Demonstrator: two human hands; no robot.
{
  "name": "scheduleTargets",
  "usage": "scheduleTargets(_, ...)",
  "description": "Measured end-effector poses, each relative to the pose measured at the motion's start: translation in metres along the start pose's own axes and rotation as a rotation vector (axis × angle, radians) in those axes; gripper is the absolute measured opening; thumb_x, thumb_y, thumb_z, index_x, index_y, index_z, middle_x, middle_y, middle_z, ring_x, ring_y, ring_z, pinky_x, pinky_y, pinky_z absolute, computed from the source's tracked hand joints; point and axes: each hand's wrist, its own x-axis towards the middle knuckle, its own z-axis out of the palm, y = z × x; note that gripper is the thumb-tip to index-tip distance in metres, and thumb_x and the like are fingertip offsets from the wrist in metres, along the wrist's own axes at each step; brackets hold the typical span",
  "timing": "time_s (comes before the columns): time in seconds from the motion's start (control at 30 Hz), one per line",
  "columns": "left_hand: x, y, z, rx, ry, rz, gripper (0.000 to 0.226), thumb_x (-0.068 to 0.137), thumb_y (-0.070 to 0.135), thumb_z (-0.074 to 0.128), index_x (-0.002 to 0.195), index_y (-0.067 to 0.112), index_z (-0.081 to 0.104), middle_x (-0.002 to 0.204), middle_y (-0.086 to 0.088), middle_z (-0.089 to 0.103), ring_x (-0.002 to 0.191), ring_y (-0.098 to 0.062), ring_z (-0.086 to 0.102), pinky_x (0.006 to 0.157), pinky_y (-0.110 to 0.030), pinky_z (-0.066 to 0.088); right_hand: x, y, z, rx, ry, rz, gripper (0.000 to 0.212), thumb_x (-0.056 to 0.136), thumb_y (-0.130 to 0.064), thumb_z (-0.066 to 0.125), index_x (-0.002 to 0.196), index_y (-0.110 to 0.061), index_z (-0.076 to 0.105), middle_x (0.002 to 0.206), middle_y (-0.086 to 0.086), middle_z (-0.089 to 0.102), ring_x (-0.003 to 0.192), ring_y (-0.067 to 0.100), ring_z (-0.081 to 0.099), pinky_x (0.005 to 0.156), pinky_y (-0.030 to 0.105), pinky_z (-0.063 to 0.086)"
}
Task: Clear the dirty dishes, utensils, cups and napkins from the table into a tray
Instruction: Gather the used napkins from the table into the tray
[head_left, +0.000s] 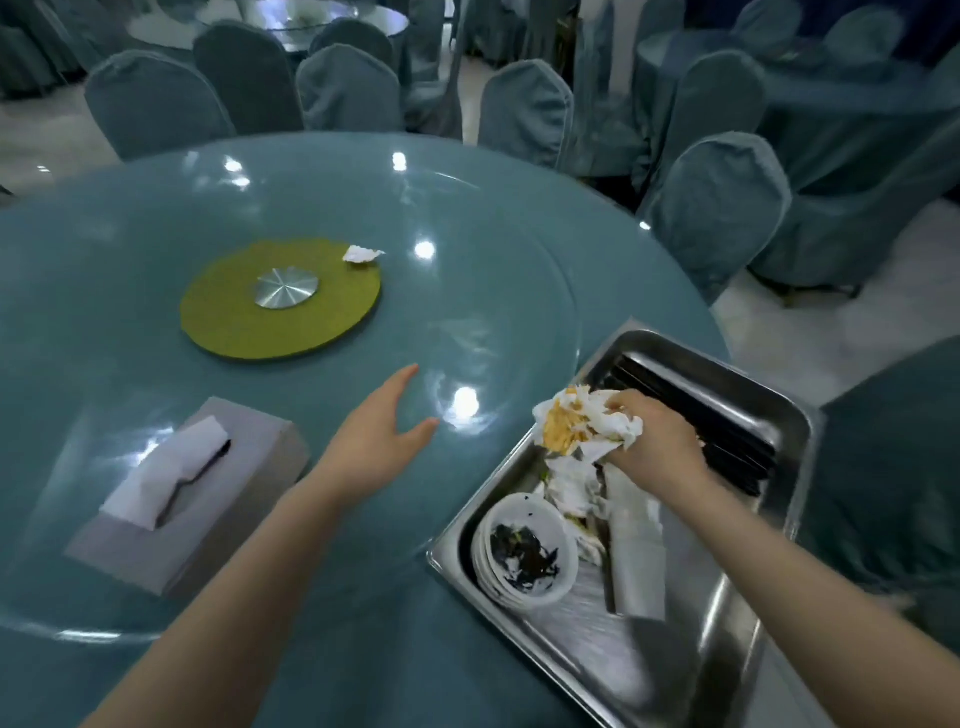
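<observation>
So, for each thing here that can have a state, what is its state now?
Left hand: open, holds nothing.
Right hand: grips the stained napkins over the tray.
Bowls: stacked in the tray, dirty.
Crumpled napkin: uncollected, on the table.
Tissue box: tissue sticking out.

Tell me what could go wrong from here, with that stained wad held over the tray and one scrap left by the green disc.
1. The right hand grips a stained napkin wad over the tray's near rim; a loose piece might drop onto the table.
2. The crumpled napkin at the green disc's edge lies far off and could be forgotten.
3. The tray sits at the table edge, so a hard push might shift it.
</observation>
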Motion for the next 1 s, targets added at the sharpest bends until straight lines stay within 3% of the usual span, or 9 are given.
scheduleTargets(0.1,-0.003,0.007,0.028,-0.01,-0.049,0.01,0.068,0.09,0.031,0.06,0.148,0.023,0.025,0.152,0.007,0.032,0.138,-0.01,0.032,0.108,-0.022,0.025,-0.008,0.03,0.011,-0.021,-0.037,0.035,0.058,0.068,-0.044,0.074,0.119,-0.026,0.054,0.116,-0.001,0.06,0.11,0.023,0.054,0.077,0.031,0.043)
scheduleTargets(0.17,-0.004,0.01,0.044,-0.017,-0.074,0.018,0.067,0.091,0.032,0.059,0.148,0.025,0.026,0.152,0.009,0.032,0.137,-0.009,0.033,0.108,-0.023,0.026,-0.007,0.039,0.016,-0.132,-0.151,0.0,0.079,0.064,-0.051,0.075,0.133,-0.025,0.044,0.13,0.004,0.052,0.123,0.028,0.044,0.096,0.037,0.04)
scheduleTargets(0.23,-0.005,0.012,0.058,-0.026,-0.104,0.026,0.065,0.091,0.032,0.057,0.148,0.027,0.026,0.152,0.01,0.032,0.137,-0.009,0.033,0.11,-0.026,0.027,-0.006,0.04,0.019,-0.258,-0.309,-0.01,0.104,0.057,-0.068,0.072,0.143,-0.032,0.028,0.148,0.004,0.032,0.139,0.029,0.023,0.112,0.045,0.024)
scheduleTargets(0.33,-0.007,0.013,0.073,-0.05,-0.132,0.023,0.064,0.091,0.032,0.057,0.148,0.029,0.026,0.152,0.009,0.032,0.137,-0.01,0.033,0.111,-0.03,0.029,-0.003,0.034,0.018,-0.236,-0.449,-0.026,0.121,0.043,-0.084,0.061,0.146,-0.044,0.013,0.159,-0.003,0.005,0.146,0.027,-0.009,0.113,0.057,-0.001)
scheduleTargets(0.4,-0.008,0.012,0.077,-0.067,-0.13,0.011,0.065,0.091,0.032,0.058,0.148,0.029,0.027,0.152,0.009,0.033,0.137,-0.01,0.033,0.112,-0.032,0.029,0.002,0.026,0.012,-0.186,-0.455,-0.056,0.117,0.043,-0.087,0.052,0.146,-0.045,0.016,0.159,-0.005,0.008,0.146,0.024,-0.008,0.112,0.059,-0.002)
scheduleTargets(0.47,-0.009,0.007,0.077,-0.064,-0.117,-0.005,0.064,0.091,0.033,0.057,0.147,0.029,0.027,0.151,0.009,0.033,0.137,-0.01,0.034,0.111,-0.032,0.031,0.011,0.015,0.008,-0.137,-0.403,-0.084,0.102,0.053,-0.086,0.045,0.143,-0.041,0.03,0.155,-0.004,0.022,0.145,0.022,0.006,0.114,0.056,0.008)
scheduleTargets(0.57,-0.009,-0.003,0.066,-0.049,-0.086,-0.034,0.063,0.091,0.031,0.058,0.147,0.028,0.028,0.15,0.007,0.036,0.136,-0.011,0.036,0.108,-0.031,0.033,0.023,-0.001,0.011,-0.018,-0.283,-0.14,0.063,0.081,-0.065,0.051,0.133,-0.03,0.05,0.143,-0.003,0.045,0.137,0.019,0.032,0.112,0.046,0.026)
scheduleTargets(0.63,-0.008,-0.01,0.054,-0.041,-0.066,-0.057,0.063,0.091,0.03,0.058,0.147,0.027,0.029,0.15,0.006,0.036,0.136,-0.012,0.037,0.108,-0.03,0.033,0.03,-0.011,0.015,0.059,-0.251,-0.167,0.05,0.089,-0.049,0.055,0.13,-0.021,0.054,0.136,-0.001,0.053,0.13,0.019,0.041,0.109,0.042,0.032)
scheduleTargets(1.0,0.005,-0.088,-0.024,-0.001,0.068,-0.258,0.062,0.091,0.026,0.059,0.147,0.021,0.031,0.15,0.004,0.037,0.136,-0.013,0.037,0.11,-0.03,0.031,0.101,-0.102,0.072,0.07,-0.379,-0.264,0.039,0.092,-0.033,0.06,0.127,-0.016,0.057,0.137,0.002,0.052,0.13,0.018,0.042,0.107,0.025,0.026)
